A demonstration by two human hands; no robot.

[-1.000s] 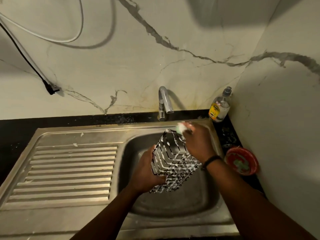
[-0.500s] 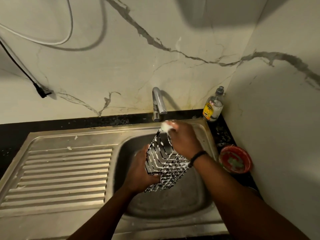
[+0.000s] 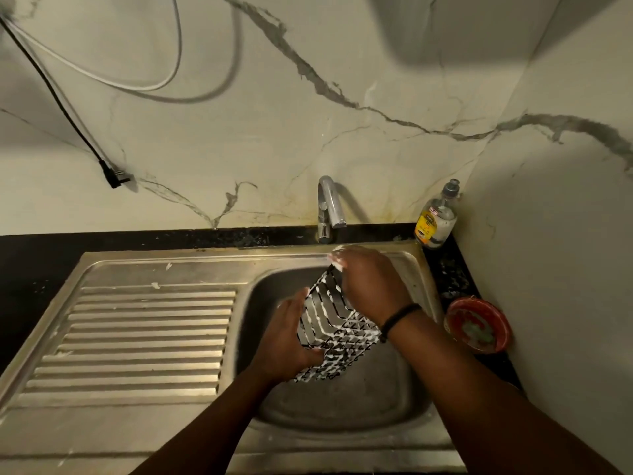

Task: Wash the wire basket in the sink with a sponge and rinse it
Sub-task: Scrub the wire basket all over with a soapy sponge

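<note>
Over the sink (image 3: pixel 414 411) basin, the left hand (image 3: pixel 286 341) is wrapped around the near edge of the soapy wire basket (image 3: pixel 334 332), holding it tilted. The right hand (image 3: pixel 368 281) is curled over its far top corner, pressing a foamy sponge (image 3: pixel 337 260) there, mostly hidden.

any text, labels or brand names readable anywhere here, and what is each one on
Nothing can be read with certainty.
Yellow label on the soap bottle: carries print and a small red mark at its top, too small and blurred to read.
Red bowl: no print to make out.
Tap, sink, wire basket: no markings visible.
</note>
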